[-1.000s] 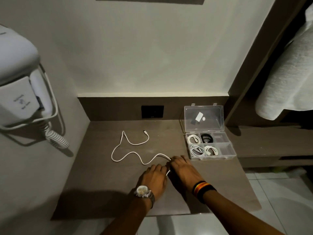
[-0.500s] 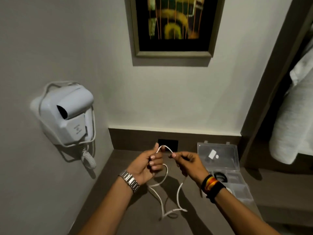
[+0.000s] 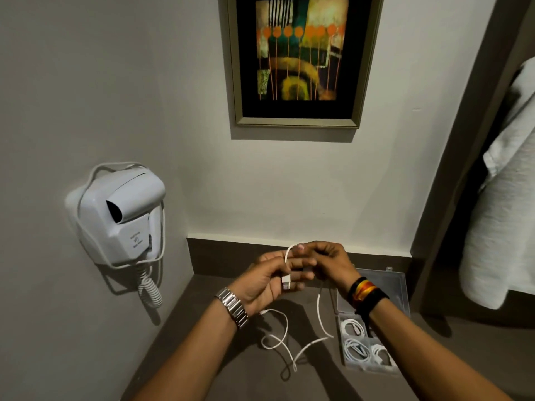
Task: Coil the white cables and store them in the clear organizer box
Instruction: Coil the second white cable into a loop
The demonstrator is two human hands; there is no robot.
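Mostly plastic, matt surfaces.
Cable (image 3: 304, 347): smooth white plastic. Box (image 3: 388, 287), lower right: clear glossy plastic. Counter (image 3: 202, 342): matt brown. Watch (image 3: 233, 309): shiny metal. Dryer (image 3: 121, 215), left: glossy white plastic. Towel (image 3: 500, 198), right edge: rough cloth.

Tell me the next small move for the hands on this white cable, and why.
Probably another wrap: the right hand draws up slack and lays it over the left hand. Only one loop of the white cable sits at the left fingers, its plug hanging there, while most of it trails loose on the counter beside the open organizer box.
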